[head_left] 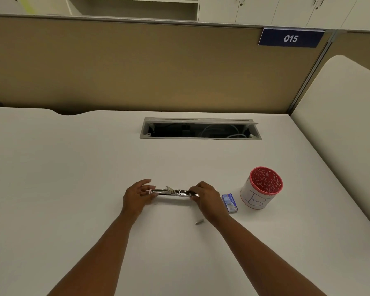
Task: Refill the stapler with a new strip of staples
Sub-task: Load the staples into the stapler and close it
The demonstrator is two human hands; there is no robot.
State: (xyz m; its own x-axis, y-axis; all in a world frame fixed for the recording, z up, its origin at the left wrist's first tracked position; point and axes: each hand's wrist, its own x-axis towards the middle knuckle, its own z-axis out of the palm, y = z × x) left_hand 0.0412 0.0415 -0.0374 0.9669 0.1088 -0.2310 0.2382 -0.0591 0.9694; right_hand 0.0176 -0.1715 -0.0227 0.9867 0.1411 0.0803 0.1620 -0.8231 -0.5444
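A silver metal stapler (pixel 171 192) lies opened out flat and lengthwise on the white desk (pixel 73 167), its inner channel facing up. My left hand (pixel 137 196) grips its left end and my right hand (pixel 205 198) grips its right end. A short strip of staples (pixel 199 221) lies on the desk just below my right wrist. A small blue staple box (pixel 229 203) sits to the right of my right hand.
A red-rimmed round cup (pixel 262 189) with a white label stands right of the box. An open cable hatch (pixel 200 129) is set in the desk farther back. A tan partition (pixel 137 67) closes off the far edge.
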